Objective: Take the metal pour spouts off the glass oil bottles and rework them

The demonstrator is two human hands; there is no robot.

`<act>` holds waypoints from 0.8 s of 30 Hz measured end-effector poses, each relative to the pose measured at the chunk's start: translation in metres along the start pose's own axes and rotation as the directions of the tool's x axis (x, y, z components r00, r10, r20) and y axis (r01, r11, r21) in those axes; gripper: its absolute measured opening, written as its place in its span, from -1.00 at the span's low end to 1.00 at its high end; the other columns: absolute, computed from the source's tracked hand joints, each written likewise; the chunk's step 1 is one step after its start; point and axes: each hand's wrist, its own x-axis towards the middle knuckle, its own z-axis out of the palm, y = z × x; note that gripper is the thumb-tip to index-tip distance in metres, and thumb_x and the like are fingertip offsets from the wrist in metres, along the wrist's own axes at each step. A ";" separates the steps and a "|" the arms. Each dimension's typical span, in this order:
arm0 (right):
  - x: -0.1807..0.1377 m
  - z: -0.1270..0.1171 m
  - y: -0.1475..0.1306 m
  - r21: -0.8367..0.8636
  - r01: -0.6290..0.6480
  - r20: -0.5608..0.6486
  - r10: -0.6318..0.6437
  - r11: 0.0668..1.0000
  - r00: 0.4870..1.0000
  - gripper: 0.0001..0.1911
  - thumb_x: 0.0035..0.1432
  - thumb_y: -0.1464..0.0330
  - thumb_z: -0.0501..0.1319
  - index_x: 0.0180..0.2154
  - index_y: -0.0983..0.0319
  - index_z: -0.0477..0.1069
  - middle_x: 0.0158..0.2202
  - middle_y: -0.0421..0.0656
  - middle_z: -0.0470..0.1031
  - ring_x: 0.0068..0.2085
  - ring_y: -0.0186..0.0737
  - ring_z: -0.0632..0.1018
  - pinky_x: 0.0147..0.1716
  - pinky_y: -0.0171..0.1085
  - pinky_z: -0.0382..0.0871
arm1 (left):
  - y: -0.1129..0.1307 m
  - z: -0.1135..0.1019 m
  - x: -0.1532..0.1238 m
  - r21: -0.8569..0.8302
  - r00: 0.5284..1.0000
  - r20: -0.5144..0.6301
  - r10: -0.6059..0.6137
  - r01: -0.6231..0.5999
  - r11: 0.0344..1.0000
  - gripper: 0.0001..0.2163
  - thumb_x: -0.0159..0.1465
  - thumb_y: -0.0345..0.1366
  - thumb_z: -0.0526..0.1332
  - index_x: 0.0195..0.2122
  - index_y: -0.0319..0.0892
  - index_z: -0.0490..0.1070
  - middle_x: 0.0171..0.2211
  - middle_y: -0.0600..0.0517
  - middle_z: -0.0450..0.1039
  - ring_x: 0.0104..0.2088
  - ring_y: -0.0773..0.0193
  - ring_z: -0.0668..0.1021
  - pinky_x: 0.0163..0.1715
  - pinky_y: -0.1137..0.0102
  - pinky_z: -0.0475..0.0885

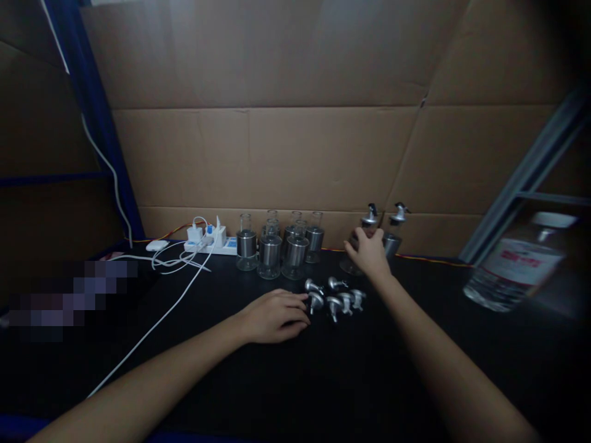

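Note:
My right hand [368, 252] is closed around a glass oil bottle [349, 266] whose metal pour spout [370, 214] sticks up above my fingers; the hand hides most of its steel band. Just to its right stands a second bottle [392, 244], also fitted with a spout. My left hand [277, 315] rests on the black tabletop, fingers stretched out and holding nothing. Its fingertips are beside or touching several loose metal pour spouts [334, 306] with black parts. Behind that hand, several uncapped glass bottles with steel bands [269, 251] stand upright in a group.
A white power strip [231, 246] with plugs and tangled white cables [178, 263] lies at the back left. A large clear plastic bottle [514, 264] with a white cap stands at the right. Cardboard [277, 160] walls the back of the table, with a blue post [108, 123] on the left.

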 end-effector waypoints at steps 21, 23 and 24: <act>-0.053 -0.112 -0.139 0.589 0.270 -0.287 -0.116 0.761 0.951 -0.74 0.00 0.35 0.09 -0.20 0.19 0.17 -0.25 -0.10 0.20 -0.21 -0.19 0.33 -0.23 -0.20 0.25 | -0.011 -0.001 -0.002 -0.514 0.666 -0.538 -0.517 0.226 0.827 -0.70 0.25 -0.19 -0.13 -0.06 -0.20 0.13 -0.10 -0.07 0.26 -0.07 0.22 0.32 -0.07 0.33 0.20; -0.069 -0.103 -0.153 0.662 0.265 -0.180 -0.195 0.701 0.964 -0.75 0.01 0.37 0.08 -0.20 0.20 0.15 -0.23 -0.09 0.20 -0.20 -0.21 0.33 -0.21 -0.22 0.25 | -0.011 -0.002 -0.003 -0.569 0.676 -0.527 -0.515 0.170 0.805 -0.64 0.24 -0.13 -0.15 -0.01 -0.20 0.08 -0.07 -0.07 0.25 -0.06 0.20 0.32 -0.07 0.32 0.20; -0.075 -0.098 -0.157 0.687 0.256 -0.135 -0.227 0.680 0.964 -0.76 0.02 0.37 0.07 -0.20 0.20 0.15 -0.22 -0.09 0.19 -0.18 -0.20 0.32 -0.19 -0.22 0.24 | -0.010 -0.002 -0.004 -0.584 0.691 -0.510 -0.511 0.157 0.796 -0.62 0.24 -0.10 -0.15 0.00 -0.20 0.07 -0.09 -0.06 0.26 -0.08 0.20 0.34 -0.08 0.32 0.21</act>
